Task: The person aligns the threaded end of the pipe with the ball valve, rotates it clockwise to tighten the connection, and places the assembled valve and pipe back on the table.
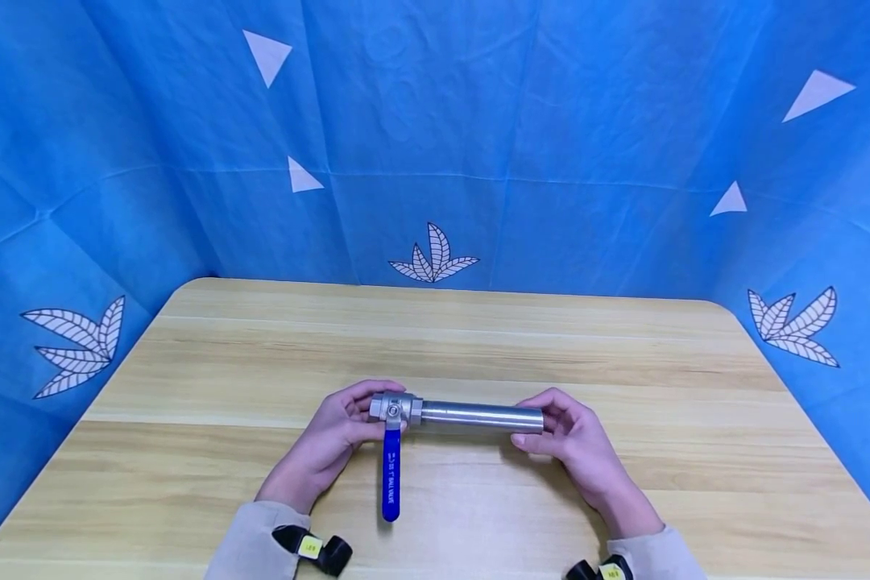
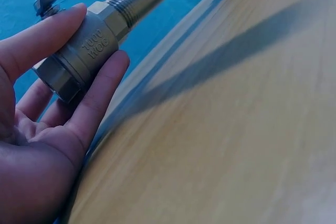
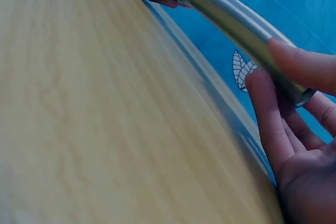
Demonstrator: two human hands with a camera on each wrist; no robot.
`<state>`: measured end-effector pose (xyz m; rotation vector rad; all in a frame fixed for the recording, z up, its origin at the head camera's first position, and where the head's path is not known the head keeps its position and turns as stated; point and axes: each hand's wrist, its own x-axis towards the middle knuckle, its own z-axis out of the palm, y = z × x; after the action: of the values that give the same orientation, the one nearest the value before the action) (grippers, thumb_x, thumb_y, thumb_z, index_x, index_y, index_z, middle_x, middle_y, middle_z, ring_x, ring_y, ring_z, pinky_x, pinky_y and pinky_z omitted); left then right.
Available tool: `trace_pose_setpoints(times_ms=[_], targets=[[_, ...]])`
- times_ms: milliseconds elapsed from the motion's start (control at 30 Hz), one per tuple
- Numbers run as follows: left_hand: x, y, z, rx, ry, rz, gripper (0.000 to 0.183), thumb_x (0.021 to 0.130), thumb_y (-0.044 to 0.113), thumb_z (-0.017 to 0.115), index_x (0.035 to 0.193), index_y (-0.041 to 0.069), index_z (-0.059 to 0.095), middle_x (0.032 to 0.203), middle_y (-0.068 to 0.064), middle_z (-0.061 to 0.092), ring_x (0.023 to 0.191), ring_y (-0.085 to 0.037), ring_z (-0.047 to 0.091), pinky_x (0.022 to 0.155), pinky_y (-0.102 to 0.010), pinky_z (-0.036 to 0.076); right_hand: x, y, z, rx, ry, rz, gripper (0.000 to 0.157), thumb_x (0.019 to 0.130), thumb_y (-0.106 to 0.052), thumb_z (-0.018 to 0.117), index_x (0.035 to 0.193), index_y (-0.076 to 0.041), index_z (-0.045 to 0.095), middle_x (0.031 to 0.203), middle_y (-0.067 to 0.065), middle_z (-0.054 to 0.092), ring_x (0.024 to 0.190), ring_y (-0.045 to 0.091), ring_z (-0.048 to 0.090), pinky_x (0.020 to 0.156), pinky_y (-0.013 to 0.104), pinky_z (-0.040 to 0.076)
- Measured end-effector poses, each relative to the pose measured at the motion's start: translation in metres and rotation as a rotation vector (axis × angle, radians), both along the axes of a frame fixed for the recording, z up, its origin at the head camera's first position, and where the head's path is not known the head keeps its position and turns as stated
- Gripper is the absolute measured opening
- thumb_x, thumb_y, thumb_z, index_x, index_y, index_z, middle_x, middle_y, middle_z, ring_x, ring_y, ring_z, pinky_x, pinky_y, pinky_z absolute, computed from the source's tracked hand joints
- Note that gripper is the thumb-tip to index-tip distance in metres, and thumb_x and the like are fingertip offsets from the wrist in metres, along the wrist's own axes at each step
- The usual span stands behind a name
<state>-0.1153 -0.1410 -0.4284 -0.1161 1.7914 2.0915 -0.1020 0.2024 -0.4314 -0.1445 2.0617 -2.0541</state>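
Observation:
A metal ball valve [image 1: 394, 408] with a blue lever handle [image 1: 391, 475] is joined to a steel pipe [image 1: 482, 416], whose threads show beside the valve in the left wrist view. My left hand [image 1: 333, 439] grips the valve body [image 2: 89, 51] between thumb and fingers. At the pipe's far end, my right hand [image 1: 576, 443] holds the pipe [image 3: 236, 27] with its thumb on one side and fingers on the other. Both hands keep the piece roughly level above the table, and the lever points toward me. The thread inside the joint is hidden.
A light wood table [image 1: 261, 346] lies beneath the hands, with the piece's shadow on it. Blue cloth [image 1: 435, 97] with white triangles and leaf prints surrounds its back and sides. Black wrist cameras [image 1: 333, 556] sit on both sleeves.

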Motion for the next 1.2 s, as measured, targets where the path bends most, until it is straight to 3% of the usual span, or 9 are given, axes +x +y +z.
trace_pose_setpoints(times_ms=[133, 333, 667, 967, 1200], targets=[[0.0010, -0.0005, 0.0015, 0.001, 0.005, -0.015, 0.059, 0.084, -0.005, 0.082, 0.140, 0.007, 0.068, 0.141, -0.011, 0.071, 0.122, -0.021, 0.070, 0.101, -0.028, 0.060, 0.0007, 0.0019, -0.0011, -0.030, 0.034, 0.027, 0.045, 0.080, 0.008, 0.085, 0.121, 0.001, 0.067, 0.121, -0.001, 0.078, 0.108, 0.014, 0.076, 0.087, 0.025, 0.064], [0.0012, -0.0011, 0.0022, 0.018, 0.009, -0.024, 0.058, 0.087, -0.004, 0.081, 0.142, 0.004, 0.065, 0.138, -0.011, 0.073, 0.120, -0.020, 0.072, 0.101, -0.027, 0.060, 0.0007, 0.0015, -0.0017, -0.029, 0.066, 0.030, 0.049, 0.082, 0.007, 0.084, 0.128, 0.004, 0.067, 0.117, -0.002, 0.078, 0.106, 0.012, 0.075, 0.090, 0.024, 0.063], [0.0010, -0.0003, 0.0012, 0.008, 0.012, -0.017, 0.058, 0.086, -0.005, 0.080, 0.141, 0.005, 0.065, 0.137, -0.010, 0.073, 0.119, -0.020, 0.072, 0.101, -0.028, 0.059, -0.0001, -0.0010, -0.0015, -0.058, 0.024, 0.003, 0.043, 0.095, 0.000, 0.077, 0.134, 0.008, 0.062, 0.115, 0.000, 0.076, 0.099, 0.014, 0.077, 0.091, 0.036, 0.067], [0.0003, -0.0003, 0.0013, 0.001, 0.006, -0.010, 0.058, 0.086, -0.005, 0.080, 0.142, 0.006, 0.065, 0.135, -0.009, 0.074, 0.119, -0.020, 0.073, 0.103, -0.028, 0.059, 0.0002, 0.0010, -0.0018, -0.050, 0.052, 0.062, 0.065, 0.082, 0.008, 0.084, 0.142, 0.000, 0.061, 0.140, 0.003, 0.070, 0.116, 0.016, 0.075, 0.093, 0.028, 0.064], [0.0014, -0.0005, 0.0029, 0.012, 0.011, -0.019, 0.057, 0.087, -0.005, 0.080, 0.141, 0.004, 0.065, 0.135, -0.010, 0.074, 0.118, -0.020, 0.074, 0.102, -0.027, 0.059, 0.0008, -0.0007, -0.0005, -0.021, 0.039, 0.032, 0.053, 0.082, 0.007, 0.085, 0.131, 0.004, 0.064, 0.120, 0.002, 0.070, 0.103, 0.013, 0.075, 0.085, 0.026, 0.065]])
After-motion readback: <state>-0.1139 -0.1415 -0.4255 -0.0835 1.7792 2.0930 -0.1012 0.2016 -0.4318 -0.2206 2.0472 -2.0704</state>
